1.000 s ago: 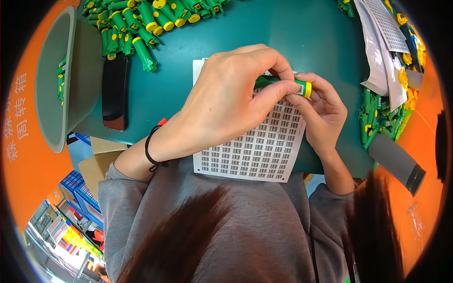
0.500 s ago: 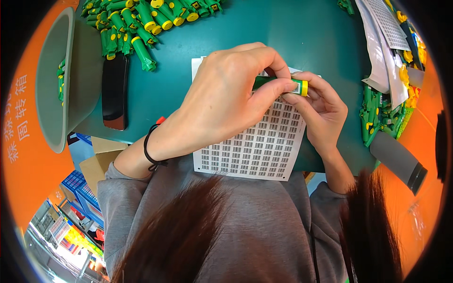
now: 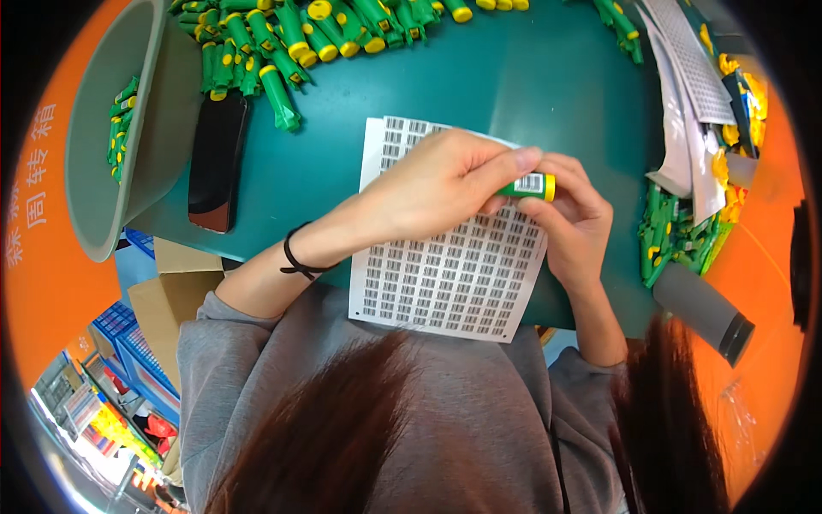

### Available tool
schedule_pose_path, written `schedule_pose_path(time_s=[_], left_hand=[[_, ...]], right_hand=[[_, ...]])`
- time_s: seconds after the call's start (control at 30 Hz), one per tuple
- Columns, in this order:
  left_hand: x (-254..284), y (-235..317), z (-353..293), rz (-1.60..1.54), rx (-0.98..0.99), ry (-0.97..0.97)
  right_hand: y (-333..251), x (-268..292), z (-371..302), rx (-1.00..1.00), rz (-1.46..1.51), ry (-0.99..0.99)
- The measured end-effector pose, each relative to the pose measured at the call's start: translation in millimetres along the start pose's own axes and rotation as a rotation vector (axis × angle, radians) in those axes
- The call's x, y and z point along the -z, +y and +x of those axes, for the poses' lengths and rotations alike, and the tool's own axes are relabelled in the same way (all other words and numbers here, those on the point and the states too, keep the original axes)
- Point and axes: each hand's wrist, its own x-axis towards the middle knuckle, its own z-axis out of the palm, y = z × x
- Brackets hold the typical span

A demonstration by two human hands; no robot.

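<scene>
My left hand (image 3: 458, 182) and my right hand (image 3: 580, 214) meet over a sheet of barcode stickers (image 3: 445, 287). Between them is a small green tube (image 3: 506, 190) with a yellow end cap, lying sideways. A white barcode sticker (image 3: 529, 183) shows on its side near the cap. The left thumb and fingers close round the tube's left part and hide it. My right fingers and thumb pinch the capped end from the right.
Many similar green tubes (image 3: 321, 34) lie piled at the far left. A black phone (image 3: 216, 167) rests beside a grey-green bin (image 3: 158, 184) holding more tubes. At right are sticker sheets (image 3: 676, 111), bagged green tubes (image 3: 672, 227) and a grey cylinder (image 3: 702, 313).
The left thumb has shifted up off the tube's side, baring the barcode sticker. Both hands sit slightly lower in view, and the whole scene has shifted a little.
</scene>
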Motion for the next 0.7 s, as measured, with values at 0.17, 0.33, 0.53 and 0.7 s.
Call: schedule_pose_path(time_s=[0.17,0.33,0.53,0.7], left_hand=[[22.0,-2.0,-25.0,0.221,-0.284,0.249],[123.5,57.1,-128.9,0.421,-0.414,1.263],[151.9,59.4,-139.6,1.319,-0.677,1.533],[67.3,8.8,-45.6,0.999,-0.680,0.664]], right_hand=[[-15.2,-4.1,32.5,-0.036,-0.099,-0.092],[-22.5,21.7,112.6,0.321,-0.803,-0.023],[2.0,34.6,213.5,0.765,-1.436,-0.250],[8.3,32.7,192.5,0.802,-1.297,-0.147]])
